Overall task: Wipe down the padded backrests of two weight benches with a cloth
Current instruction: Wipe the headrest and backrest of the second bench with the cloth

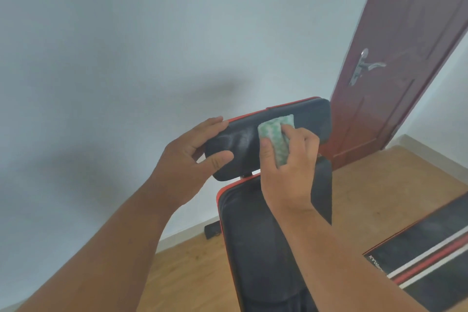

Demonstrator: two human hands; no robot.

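A black weight bench with red piping stands upright before me. Its headrest pad [312,119] sits above the long backrest pad [255,235]. My left hand [187,159] grips the left end of the headrest pad, thumb on the front and fingers over the top edge. My right hand [291,164] presses a folded green-and-white cloth [274,137] against the middle of the headrest pad. A pale wiped streak shows on the pad just left of the cloth. A second bench's black pad [428,256] with red and white stripes lies at the lower right.
A dark red door [395,58] with a metal lever handle [364,66] stands just behind the bench on the right. A pale wall [126,45] fills the left and top. Wooden floor [192,273] runs under the benches, with a white skirting board [430,149].
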